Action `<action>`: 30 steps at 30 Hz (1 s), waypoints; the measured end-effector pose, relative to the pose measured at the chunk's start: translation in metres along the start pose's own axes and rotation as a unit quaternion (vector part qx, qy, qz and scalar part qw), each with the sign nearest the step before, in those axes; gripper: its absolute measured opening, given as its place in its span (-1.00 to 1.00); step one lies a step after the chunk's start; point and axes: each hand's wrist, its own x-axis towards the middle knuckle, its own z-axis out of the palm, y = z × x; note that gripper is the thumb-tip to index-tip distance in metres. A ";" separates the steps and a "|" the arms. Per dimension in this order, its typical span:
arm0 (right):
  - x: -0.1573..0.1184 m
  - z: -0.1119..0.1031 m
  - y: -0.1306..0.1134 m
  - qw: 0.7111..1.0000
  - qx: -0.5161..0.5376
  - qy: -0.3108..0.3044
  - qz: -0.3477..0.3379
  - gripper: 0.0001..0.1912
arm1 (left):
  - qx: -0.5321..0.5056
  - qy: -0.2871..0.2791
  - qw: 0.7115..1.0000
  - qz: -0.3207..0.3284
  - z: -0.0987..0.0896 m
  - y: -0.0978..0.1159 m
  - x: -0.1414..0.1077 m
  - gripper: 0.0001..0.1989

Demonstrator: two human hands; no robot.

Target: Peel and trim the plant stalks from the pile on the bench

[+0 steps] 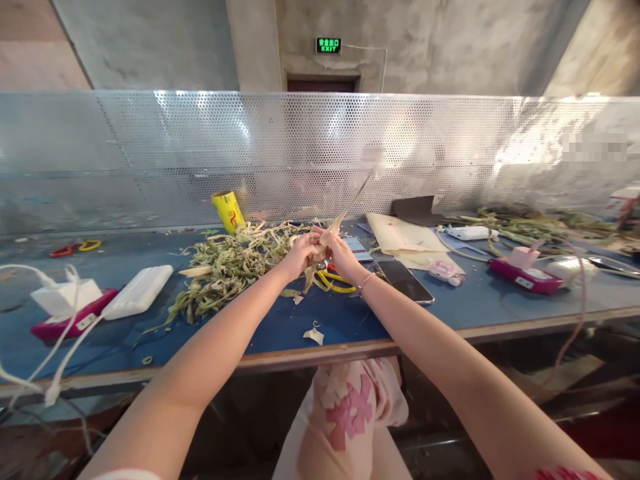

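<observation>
Over the blue table, my left hand (303, 253) and my right hand (342, 252) meet with bent fingers on a pale dried leaf (336, 225). Its long thin tip points up and away to the right; its lower end hangs below my fingers. Just left of my hands lies a heap of withered green leaves and stalks (220, 270). Yellow-handled scissors (337, 285) rest partly hidden under my right hand. A black phone (404, 281) lies right of that wrist. Near the front edge is a torn pale scrap (314, 335).
A yellow tube (228, 211) stands tilted behind the heap. Purple power strips (525, 275) with chargers and cables sit on both sides. Red-and-yellow scissors (75, 248) lie far left; tan sheets (404, 237) and more stalks lie right. A perforated metal screen (280, 153) closes the back.
</observation>
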 end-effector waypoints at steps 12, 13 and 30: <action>0.003 -0.003 0.002 0.976 -0.180 0.092 -0.078 -0.65 | 0.044 0.143 0.989 -0.019 0.016 -0.006 -0.002 -0.86; 0.003 -0.003 0.003 0.974 -0.187 0.095 -0.086 -0.67 | 0.052 0.153 0.987 -0.012 0.017 -0.006 -0.003 -0.85; 0.005 -0.008 -0.006 0.980 -0.040 0.195 0.027 -0.65 | 0.056 0.029 0.995 -0.076 0.009 -0.007 0.002 -0.97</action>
